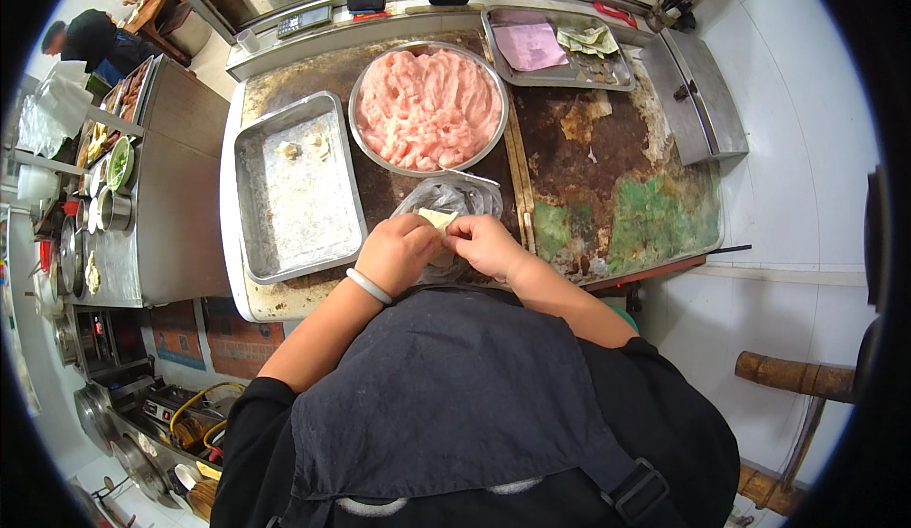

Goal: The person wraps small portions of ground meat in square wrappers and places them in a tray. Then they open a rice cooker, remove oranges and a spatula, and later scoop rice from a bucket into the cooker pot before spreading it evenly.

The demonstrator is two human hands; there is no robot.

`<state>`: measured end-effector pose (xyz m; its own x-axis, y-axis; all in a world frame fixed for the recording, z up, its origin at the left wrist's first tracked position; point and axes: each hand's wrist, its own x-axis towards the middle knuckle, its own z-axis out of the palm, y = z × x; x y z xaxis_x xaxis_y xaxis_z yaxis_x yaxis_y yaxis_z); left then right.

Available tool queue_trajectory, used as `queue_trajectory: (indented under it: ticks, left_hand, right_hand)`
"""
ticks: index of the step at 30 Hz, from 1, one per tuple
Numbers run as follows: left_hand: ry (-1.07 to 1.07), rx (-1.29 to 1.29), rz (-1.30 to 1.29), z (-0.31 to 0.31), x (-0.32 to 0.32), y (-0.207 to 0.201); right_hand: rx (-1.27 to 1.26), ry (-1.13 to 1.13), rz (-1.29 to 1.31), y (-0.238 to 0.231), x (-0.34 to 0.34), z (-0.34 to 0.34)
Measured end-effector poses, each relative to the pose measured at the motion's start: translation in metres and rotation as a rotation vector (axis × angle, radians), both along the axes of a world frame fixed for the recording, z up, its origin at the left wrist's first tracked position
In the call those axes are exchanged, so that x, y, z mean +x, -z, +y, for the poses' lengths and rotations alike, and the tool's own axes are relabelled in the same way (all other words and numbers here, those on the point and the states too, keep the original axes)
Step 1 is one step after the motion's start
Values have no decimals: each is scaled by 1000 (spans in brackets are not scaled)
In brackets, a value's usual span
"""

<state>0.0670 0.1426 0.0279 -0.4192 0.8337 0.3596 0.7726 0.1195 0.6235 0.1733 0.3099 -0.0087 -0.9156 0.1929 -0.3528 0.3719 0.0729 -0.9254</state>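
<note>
A pale yellow wonton wrapper (437,217) is pinched between my two hands at the table's near edge. My left hand (399,251), with a white bracelet at the wrist, is closed on its left side. The fingertips of my right hand (484,243) pinch its right side. Whether filling lies inside is hidden. Just beyond my hands sits a crumpled clear plastic bag (479,200), with a thin pale stick (472,178) across its far edge. Farther away stands a round metal bowl (357,139) heaped with pink minced meat (432,106).
To the left, a metal tray (249,205) holds a few small wontons (306,150). A smaller tray (569,78) with pink paper and banknotes lies at the far right, near a metal box (697,96). A worn board (617,177) covers the table's right side. A steel counter (185,186) stands farther left.
</note>
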Motion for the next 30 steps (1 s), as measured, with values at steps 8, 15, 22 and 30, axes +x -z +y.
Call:
queue_trajectory:
  ticks: [8,15,22,30]
  left_hand:
    - [-45,-3,35,-2,4,3]
    - [-78,-75,33,-3,5,9]
    - [-136,-122,-144,-4,6,16]
    - [-207,-168,-525,0,-2,4]
  right_hand:
    - [-163,44,-45,-3,-2,-2]
    - [-124,49,-91,-8,-2,-4]
    - [-132,50,-53,-2,1,-3]
    - [76,-21,105,-16,2,-8]
